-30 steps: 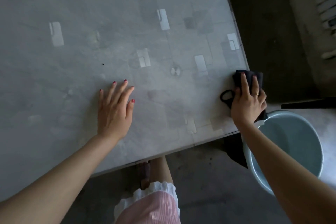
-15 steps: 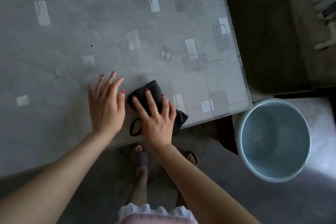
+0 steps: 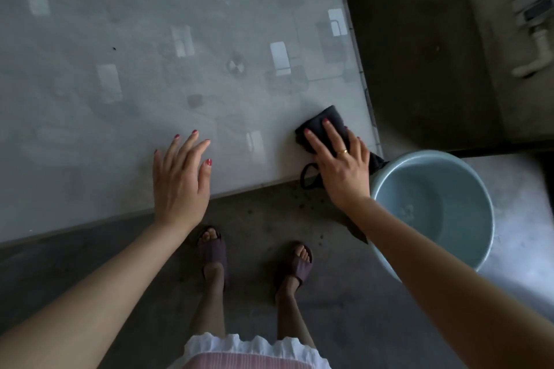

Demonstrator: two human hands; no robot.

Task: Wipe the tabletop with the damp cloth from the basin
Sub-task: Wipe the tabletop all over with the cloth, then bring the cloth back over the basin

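Head view: right hand presses the dark cloth flat with straight fingers at the table corner, above the basin. Left hand rests open, holding nothing. Risk: the overhanging cloth could slip off the edge. Cloth's far side is hidden; dampness is unclear.

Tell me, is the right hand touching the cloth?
Touching. The head view shows the right hand pressing flat on the cloth, straight fingers lying across it.
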